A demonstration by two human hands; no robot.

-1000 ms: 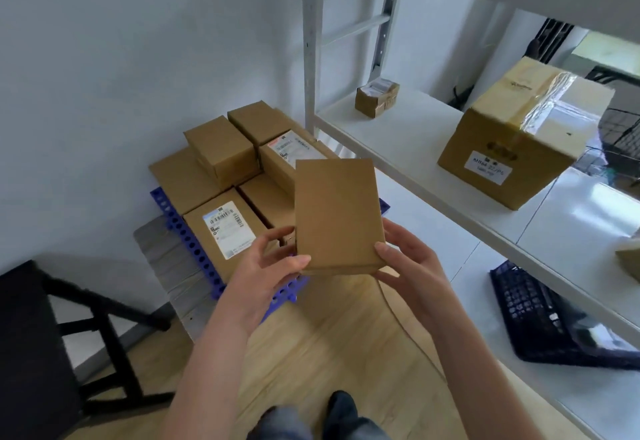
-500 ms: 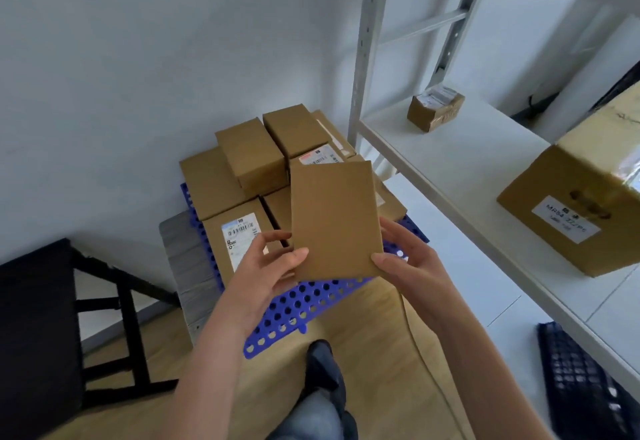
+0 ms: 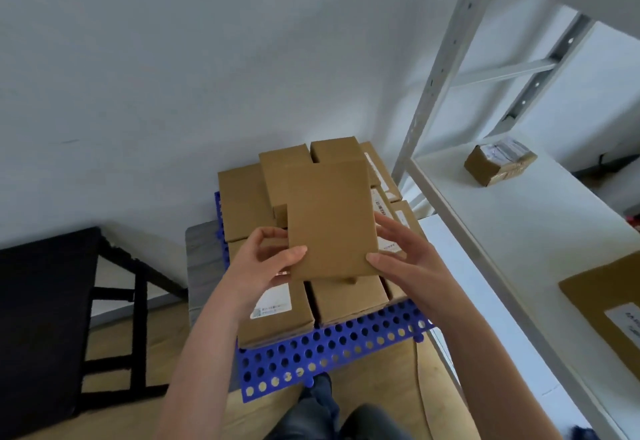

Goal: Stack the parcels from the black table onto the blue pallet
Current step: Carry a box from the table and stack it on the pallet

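**Flat parcel over the stack: set it down square**

Both grips are clamped on one flat brown parcel (image 3: 332, 221). My left grip (image 3: 266, 256) pinches the near-left corner, thumb on top and fingers underneath. My right grip (image 3: 405, 259) takes the near-right corner and side edge the same way. The parcel hangs between them, its far end pointing away from me, in the air above the boxes already on the blue pallet (image 3: 332, 353).

Directly below the left grip is a labelled box (image 3: 277, 311), and below the right grip a plain box (image 3: 349, 301). Beyond both grips rises a taller second layer (image 3: 287, 169). The black desk (image 3: 38, 301) is well off to the left of the left grip.

My read is that this is the placing step.
- The front row under the grips looks like the flattest landing.
- Level the parcel first, then touch the far edge down.
- Draw the under-fingers out before the near edge settles, or they get pinned.
- Line its edges up with the boxes beneath so nothing overhangs the pallet's bare near strip.
- Squeeze lightly; the cardboard looks thin.
- The risk is bumping the taller layer beyond the grips and shifting it.
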